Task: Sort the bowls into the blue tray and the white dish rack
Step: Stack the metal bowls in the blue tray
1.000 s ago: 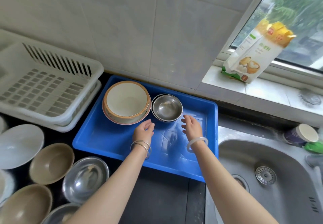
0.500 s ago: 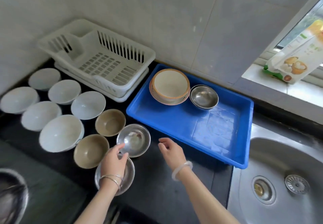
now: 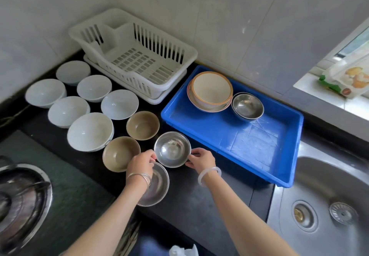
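Observation:
A small steel bowl (image 3: 172,149) sits on the black counter just left of the blue tray (image 3: 249,141). My left hand (image 3: 140,163) grips its left rim and my right hand (image 3: 200,160) grips its right rim. A second steel bowl (image 3: 157,185) lies partly under my left wrist. Two brown bowls (image 3: 142,124) (image 3: 119,153) and several white bowls (image 3: 89,131) stand to the left. Inside the tray are stacked cream bowls with orange rims (image 3: 210,91) and stacked steel bowls (image 3: 247,105). The white dish rack (image 3: 135,56) holds nothing.
A gas burner (image 3: 20,201) is at the lower left. A steel sink (image 3: 323,201) lies to the right of the tray. A flour bag (image 3: 347,78) stands on the window sill. Tiled wall runs behind the rack and tray.
Both hands left the tray and came down to the counter. They now close on the small steel bowl from either side; half a second ago they hovered near it without touching.

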